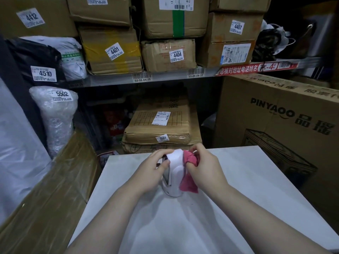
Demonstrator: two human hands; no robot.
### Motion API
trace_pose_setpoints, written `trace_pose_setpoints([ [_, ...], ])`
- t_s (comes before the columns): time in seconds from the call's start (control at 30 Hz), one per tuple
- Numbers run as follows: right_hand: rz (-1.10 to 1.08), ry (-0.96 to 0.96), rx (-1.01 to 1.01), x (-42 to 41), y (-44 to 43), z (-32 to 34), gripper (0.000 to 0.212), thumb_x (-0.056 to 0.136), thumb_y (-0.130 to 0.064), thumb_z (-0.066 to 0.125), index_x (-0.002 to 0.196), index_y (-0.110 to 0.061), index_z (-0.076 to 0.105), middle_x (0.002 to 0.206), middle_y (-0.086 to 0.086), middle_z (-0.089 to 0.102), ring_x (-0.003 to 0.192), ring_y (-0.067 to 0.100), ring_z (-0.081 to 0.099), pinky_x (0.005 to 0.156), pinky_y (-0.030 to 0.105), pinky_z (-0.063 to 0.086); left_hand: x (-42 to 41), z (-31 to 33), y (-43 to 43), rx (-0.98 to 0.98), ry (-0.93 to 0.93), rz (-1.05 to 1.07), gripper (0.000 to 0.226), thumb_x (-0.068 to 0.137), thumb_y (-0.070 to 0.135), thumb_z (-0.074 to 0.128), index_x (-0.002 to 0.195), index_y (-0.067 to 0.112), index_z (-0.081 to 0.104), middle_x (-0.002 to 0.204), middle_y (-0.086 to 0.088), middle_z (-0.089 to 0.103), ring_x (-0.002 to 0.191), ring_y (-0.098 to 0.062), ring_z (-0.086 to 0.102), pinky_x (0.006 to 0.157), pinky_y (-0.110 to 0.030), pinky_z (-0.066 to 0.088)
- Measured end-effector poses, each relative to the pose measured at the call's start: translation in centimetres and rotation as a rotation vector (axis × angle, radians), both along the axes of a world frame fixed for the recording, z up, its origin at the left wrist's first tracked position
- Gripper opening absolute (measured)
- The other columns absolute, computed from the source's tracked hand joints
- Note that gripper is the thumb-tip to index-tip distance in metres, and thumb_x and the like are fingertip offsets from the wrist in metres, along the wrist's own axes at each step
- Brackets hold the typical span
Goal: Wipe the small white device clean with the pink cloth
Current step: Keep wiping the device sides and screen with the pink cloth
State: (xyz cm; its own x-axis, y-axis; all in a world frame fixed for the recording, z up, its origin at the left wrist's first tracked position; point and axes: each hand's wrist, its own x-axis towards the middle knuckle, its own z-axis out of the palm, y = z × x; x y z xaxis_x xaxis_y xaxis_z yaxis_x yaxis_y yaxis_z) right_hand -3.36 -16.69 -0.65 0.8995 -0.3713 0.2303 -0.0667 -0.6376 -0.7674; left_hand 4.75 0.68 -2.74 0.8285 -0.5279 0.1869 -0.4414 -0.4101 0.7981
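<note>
A left hand (153,166) grips a white device (175,171) upright on a white table (238,180). The right hand (203,167) clutches a pink cloth (189,173) against the device's right side.

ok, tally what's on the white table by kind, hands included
hands: 2, left hand and right hand
white device: 1
pink cloth: 1
total on the table: 4

Both forearms extended; left hand (153,168) fingers curled; right hand (203,168) fingers apparently pinched.
</note>
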Motion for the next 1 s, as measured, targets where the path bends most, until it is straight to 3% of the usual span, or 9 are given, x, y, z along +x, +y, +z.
trace_pose_setpoints([
  [0.1,0.014,-0.019,-0.021,0.2,0.6,-0.5,0.012,0.091,-0.019,0.059,0.101,-0.025,0.059,0.094,-0.001,0.061,0.081,0.011,0.059,0.060,0.017,0.040,0.3,0.1,0.3,-0.030,0.056,-0.008,0.036,0.100,0.023,0.054,0.122,0.051,0.056,0.132,0.031,0.051,0.124,0.014,0.043,0.109,-0.030,0.042],
  [0.23,0.053,-0.014,-0.020,0.0,1.2,-0.6,0.030,0.090,-0.030,0.066,0.119,-0.027,0.059,0.110,-0.007,0.057,0.097,0.010,0.058,0.078,0.021,0.044,0.4,-0.1,0.7,-0.050,0.083,-0.019,0.042,0.098,0.015,0.056,0.121,0.050,0.056,0.133,0.027,0.054,0.127,0.010,0.044,0.110,-0.033,0.042],
  [0.43,0.060,-0.085,-0.021,0.2,1.2,-1.1,0.020,0.102,-0.025,0.056,0.118,-0.024,0.067,0.115,-0.005,0.061,0.102,0.009,0.057,0.080,0.008,0.040,0.5,-0.2,0.7,-0.085,0.108,-0.020,0.041,0.097,0.017,0.059,0.119,0.051,0.058,0.131,0.025,0.057,0.127,0.006,0.046,0.110,-0.036,0.042],
  [0.53,0.087,-0.132,-0.083,0.0,1.8,-1.1,0.019,0.102,-0.020,0.056,0.114,-0.022,0.070,0.115,-0.005,0.061,0.107,0.013,0.057,0.089,0.019,0.045,0.6,-0.2,0.7,-0.083,0.117,-0.022,0.039,0.095,0.019,0.061,0.124,0.046,0.059,0.130,0.025,0.058,0.127,0.006,0.046,0.110,-0.037,0.042],
  [0.6,0.128,-0.145,-0.142,0.0,2.1,-1.1,0.021,0.101,-0.016,0.057,0.119,-0.020,0.068,0.116,-0.003,0.062,0.109,0.015,0.056,0.094,0.025,0.045,0.5,-0.1,0.7,-0.055,0.119,-0.009,0.044,0.091,0.022,0.066,0.128,0.043,0.057,0.130,0.026,0.057,0.125,0.010,0.045,0.109,-0.034,0.043],
  [0.73,0.222,-0.081,-0.254,-0.1,2.8,-1.0,0.038,0.102,-0.018,0.054,0.140,-0.021,0.055,0.127,0.000,0.059,0.120,0.017,0.050,0.097,0.020,0.037,0.2,0.2,0.4,0.027,0.032,0.007,0.057,0.079,0.020,0.073,0.128,0.045,0.055,0.128,0.029,0.054,0.119,0.019,0.042,0.101,-0.021,0.042],
  [0.9,0.276,-0.019,-0.304,-0.3,3.1,-0.5,0.036,0.101,-0.011,0.054,0.135,-0.020,0.059,0.124,0.001,0.053,0.118,0.017,0.047,0.095,0.023,0.041,0.3,0.3,0.2,0.024,-0.045,0.032,0.057,0.075,0.016,0.076,0.126,0.036,0.060,0.121,0.026,0.057,0.112,0.016,0.048,0.091,-0.014,0.043],
  [1.0,0.242,-0.006,-0.320,-0.1,2.3,-0.3,0.037,0.098,-0.010,0.059,0.133,-0.022,0.061,0.122,0.000,0.053,0.118,0.016,0.046,0.089,0.018,0.036,0.4,0.3,0.3,0.017,-0.061,0.024,0.056,0.076,0.019,0.077,0.126,0.036,0.060,0.121,0.025,0.058,0.112,0.011,0.051,0.090,-0.014,0.044],
])
